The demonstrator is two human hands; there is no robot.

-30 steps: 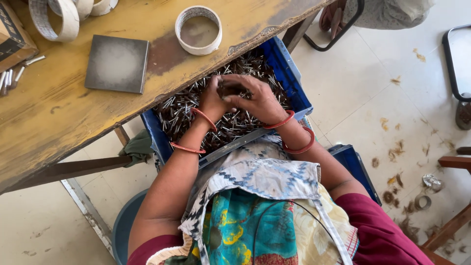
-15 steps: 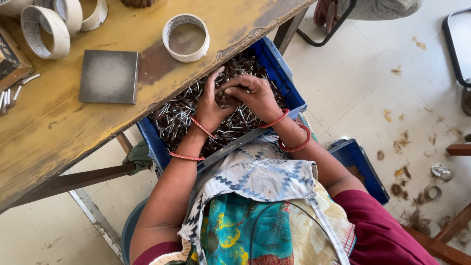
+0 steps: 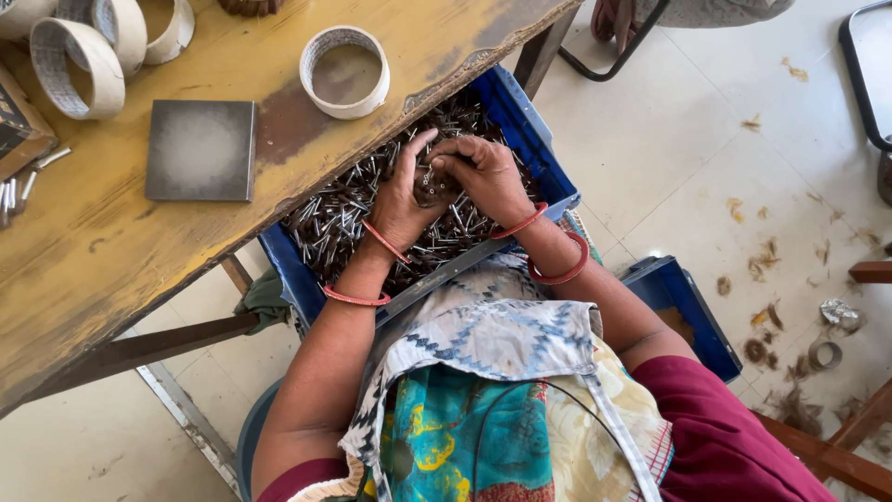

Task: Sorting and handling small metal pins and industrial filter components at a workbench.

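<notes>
A blue plastic crate [image 3: 548, 167] rests on my lap, partly under the table edge, filled with small dark metal pins [image 3: 334, 218]. Both hands are in the crate, cupped together over the pins. My left hand [image 3: 401, 191] curls around a bunch of pins with its fingers bent. Facing it and touching its fingertips, my right hand [image 3: 483, 177] closes on the same bunch. Red bangles ring both wrists.
A yellow wooden table [image 3: 111, 270] carries a white tape ring [image 3: 344, 72], a grey square plate [image 3: 201, 151], more tape rings [image 3: 79, 65] and loose pins [image 3: 14, 191] at the left edge. A second blue crate [image 3: 683, 311] sits on the floor at right, amid debris.
My hands have drawn closer together over the pins and gathered a bunch between them. The view has shifted slightly, so the table and crate sit lower in frame.
</notes>
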